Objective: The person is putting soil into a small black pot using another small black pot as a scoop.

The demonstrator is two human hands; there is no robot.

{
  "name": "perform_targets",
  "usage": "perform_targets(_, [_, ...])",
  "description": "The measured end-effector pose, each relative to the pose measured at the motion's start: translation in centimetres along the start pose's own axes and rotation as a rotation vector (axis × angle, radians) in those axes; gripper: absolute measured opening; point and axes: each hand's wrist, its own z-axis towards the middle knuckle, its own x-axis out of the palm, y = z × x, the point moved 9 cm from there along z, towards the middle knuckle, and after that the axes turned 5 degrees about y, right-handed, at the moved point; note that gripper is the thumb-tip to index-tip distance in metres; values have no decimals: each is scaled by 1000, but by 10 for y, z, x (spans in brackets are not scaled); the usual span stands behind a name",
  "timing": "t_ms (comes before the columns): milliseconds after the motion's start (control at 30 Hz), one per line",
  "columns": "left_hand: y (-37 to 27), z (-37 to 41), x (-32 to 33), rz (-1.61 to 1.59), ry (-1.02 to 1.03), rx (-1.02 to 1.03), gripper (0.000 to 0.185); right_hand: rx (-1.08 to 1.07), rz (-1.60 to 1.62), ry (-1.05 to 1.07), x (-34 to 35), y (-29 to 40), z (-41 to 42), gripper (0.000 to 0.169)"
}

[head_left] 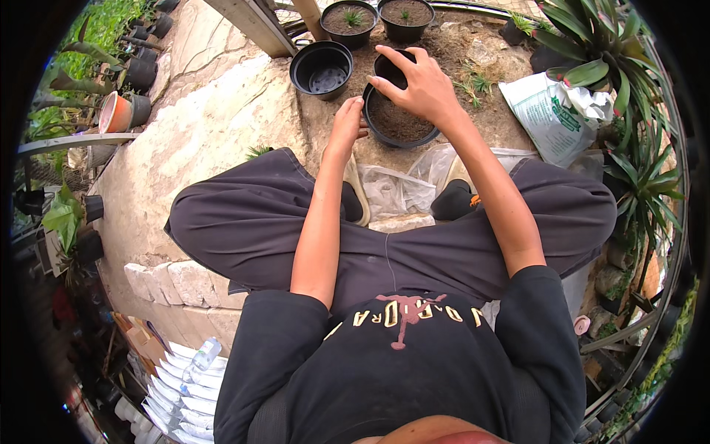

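Note:
A black plastic pot of dark soil (400, 119) stands on the ground before me. My left hand (349, 125) is at its left side, thumb by the rim and fingers curled along the wall; whether it grips is unclear. Over the pot's far right edge reaches my right hand (424, 83), with thumb and index finger spread apart. Just beyond, a smaller black pot (388, 71) with a dark interior is partly hidden under those fingers. An empty black pot (321, 71) sits to the left, with drainage holes in its base.
Two soil-filled pots, a left one (348, 33) and a right one (407, 28), each hold a small green plant. A white printed bag (549, 116) lies at right near spiky bromeliads (596, 50). Loose grass-like plants (476, 86) rest on the soil. A wooden post (255, 25) rises behind.

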Motion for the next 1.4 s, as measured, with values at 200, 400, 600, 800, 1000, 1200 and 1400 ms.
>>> perform_targets(200, [-4,7,1,23,-32,46,41,-25,-143,105,50,-17,-23,65])
perform_targets(400, [-9,25,-13,189,-176,343,35,-53,-17,-193,-46,14,3,62])
perform_targets(600, [-23,35,-10,142,-247,410,32,78,-198,-112,28,-23,-50,63])
perform_targets(800, [-68,-3,7,332,-508,566,26,214,-23,-53,10,-45,-27,69])
perform_targets(1000, [-103,-15,56,190,-373,683,27,430,35,-122,6,-48,-44,69])
perform_targets(1200, [-69,15,76,311,-362,553,34,400,346,-339,31,-55,-57,42])
perform_targets(1400, [-53,29,64,161,-344,519,32,441,599,-443,31,-71,-54,23])
